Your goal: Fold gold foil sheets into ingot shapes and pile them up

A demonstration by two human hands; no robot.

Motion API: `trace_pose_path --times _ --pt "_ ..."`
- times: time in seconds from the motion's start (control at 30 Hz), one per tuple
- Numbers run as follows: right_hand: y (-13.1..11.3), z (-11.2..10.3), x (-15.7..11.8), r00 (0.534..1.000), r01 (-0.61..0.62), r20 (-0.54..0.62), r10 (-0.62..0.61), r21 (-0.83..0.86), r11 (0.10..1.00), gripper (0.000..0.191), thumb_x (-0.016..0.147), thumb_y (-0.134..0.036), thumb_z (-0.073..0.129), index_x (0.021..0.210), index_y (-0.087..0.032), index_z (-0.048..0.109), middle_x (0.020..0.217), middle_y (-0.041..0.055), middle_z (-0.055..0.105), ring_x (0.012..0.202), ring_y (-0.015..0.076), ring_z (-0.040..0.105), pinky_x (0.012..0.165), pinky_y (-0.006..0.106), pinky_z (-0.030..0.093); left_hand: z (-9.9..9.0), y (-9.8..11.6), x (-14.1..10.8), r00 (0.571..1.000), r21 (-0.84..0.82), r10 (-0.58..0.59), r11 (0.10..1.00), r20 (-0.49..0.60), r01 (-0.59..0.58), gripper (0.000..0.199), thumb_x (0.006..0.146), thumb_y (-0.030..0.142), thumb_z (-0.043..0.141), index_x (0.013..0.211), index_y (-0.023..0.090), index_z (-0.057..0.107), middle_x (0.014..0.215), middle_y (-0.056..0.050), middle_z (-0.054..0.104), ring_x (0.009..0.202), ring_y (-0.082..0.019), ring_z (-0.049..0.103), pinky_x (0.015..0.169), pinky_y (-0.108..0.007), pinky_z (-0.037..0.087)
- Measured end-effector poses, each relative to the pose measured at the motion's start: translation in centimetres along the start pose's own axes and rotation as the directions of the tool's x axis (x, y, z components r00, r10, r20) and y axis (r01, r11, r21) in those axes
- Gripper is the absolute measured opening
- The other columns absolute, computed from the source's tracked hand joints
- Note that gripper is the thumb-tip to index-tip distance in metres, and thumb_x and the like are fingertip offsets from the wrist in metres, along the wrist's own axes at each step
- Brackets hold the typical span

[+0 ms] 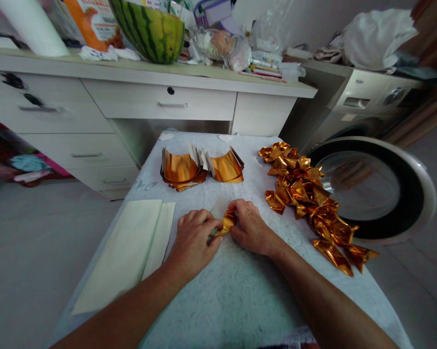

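Observation:
Between my two hands, low over the cloth-covered table, is a small piece of gold foil paper (226,224), partly folded, with a pale backing sheet (220,207) showing behind it. My left hand (196,232) pinches its left end, fingers closed. On the other end my right hand (250,225) is closed too, thumb and fingers pressed on the foil. Beyond them stand two curved stacks of gold foil paper, the left stack (182,167) and the right stack (226,166). A heap of folded gold foil pieces (305,194) lies to the right.
Pale paper sheets (127,247) lie on the table's left side. Behind the table, a white desk (200,99) holds a cut watermelon (149,31), a paper roll and bags. A washing machine's open round door (418,194) reaches close to the table's right edge.

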State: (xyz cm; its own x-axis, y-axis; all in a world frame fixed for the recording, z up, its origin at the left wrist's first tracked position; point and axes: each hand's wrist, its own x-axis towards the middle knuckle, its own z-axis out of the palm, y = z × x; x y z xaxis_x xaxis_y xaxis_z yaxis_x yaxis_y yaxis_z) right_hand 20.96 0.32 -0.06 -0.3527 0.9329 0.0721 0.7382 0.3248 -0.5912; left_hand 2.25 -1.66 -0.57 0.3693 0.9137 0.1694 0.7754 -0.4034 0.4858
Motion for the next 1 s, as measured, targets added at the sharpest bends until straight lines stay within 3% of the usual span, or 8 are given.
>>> trace_pose_path --times 0.27,0.43,0.6,0.7,0.8,1.0 --pt "0.7 0.3 1.0 0.984 0.052 -0.178 -0.031 0.116 0.992 0.020 0.081 -0.004 0.046 0.088 -0.020 0.056 0.085 0.0030 0.060 0.084 0.0186 0.052 0.078 0.032 0.040 -0.2 0.4 0.1 0.997 0.037 0.075 0.997 -0.027 -0.074 0.010 0.087 0.023 0.062 0.094 0.025 0.070 0.096 -0.002 0.064 0.096 -0.024 0.053 0.086 -0.044 0.036" --pt "1.3 0.6 1.3 0.961 -0.017 -0.277 0.013 -0.013 1.000 0.011 0.082 -0.013 0.057 0.091 -0.019 0.060 0.095 0.0069 0.059 0.093 0.0233 0.050 0.086 0.038 0.039 -0.1 0.4 0.2 0.999 0.044 0.049 0.998 -0.024 -0.048 0.011 0.087 0.020 0.062 0.093 0.026 0.070 0.095 -0.003 0.064 0.096 -0.025 0.053 0.085 -0.044 0.037" --pt "1.1 0.8 1.3 0.968 -0.116 -0.237 0.083 -0.129 0.985 0.020 0.084 -0.020 0.060 0.103 -0.017 0.063 0.107 0.0113 0.056 0.101 0.0275 0.046 0.092 0.044 0.036 0.1 0.3 0.2 0.999 0.032 0.016 0.999 -0.052 -0.014 0.012 0.082 0.018 0.064 0.091 0.025 0.068 0.103 -0.004 0.061 0.101 -0.026 0.052 0.087 -0.044 0.040" --pt "0.7 0.7 1.3 0.975 -0.123 -0.203 0.092 -0.147 0.981 0.022 0.084 -0.021 0.060 0.106 -0.018 0.063 0.110 0.0118 0.056 0.102 0.0283 0.045 0.092 0.045 0.035 0.4 0.2 0.2 0.991 0.047 -0.061 0.997 -0.116 0.067 0.028 0.078 0.024 0.068 0.106 0.025 0.062 0.114 -0.007 0.057 0.109 -0.030 0.049 0.092 -0.048 0.041" --pt "0.5 0.5 1.3 0.980 -0.117 -0.180 0.090 -0.149 0.982 0.022 0.084 -0.021 0.061 0.107 -0.019 0.063 0.110 0.0116 0.057 0.102 0.0285 0.045 0.090 0.045 0.035 0.6 0.0 0.2 0.986 0.068 -0.103 0.991 -0.133 0.112 0.042 0.077 0.029 0.068 0.117 0.021 0.055 0.122 -0.011 0.054 0.114 -0.033 0.047 0.097 -0.051 0.040" --pt "0.7 0.3 1.2 0.984 -0.084 -0.162 0.073 -0.061 0.995 0.020 0.083 -0.017 0.061 0.103 -0.020 0.062 0.109 0.0088 0.059 0.103 0.0266 0.047 0.092 0.044 0.035 1.0 -0.1 0.3 0.982 0.059 -0.130 0.989 -0.136 0.139 0.041 0.075 0.029 0.068 0.112 0.021 0.055 0.125 -0.011 0.052 0.117 -0.033 0.046 0.099 -0.051 0.039"
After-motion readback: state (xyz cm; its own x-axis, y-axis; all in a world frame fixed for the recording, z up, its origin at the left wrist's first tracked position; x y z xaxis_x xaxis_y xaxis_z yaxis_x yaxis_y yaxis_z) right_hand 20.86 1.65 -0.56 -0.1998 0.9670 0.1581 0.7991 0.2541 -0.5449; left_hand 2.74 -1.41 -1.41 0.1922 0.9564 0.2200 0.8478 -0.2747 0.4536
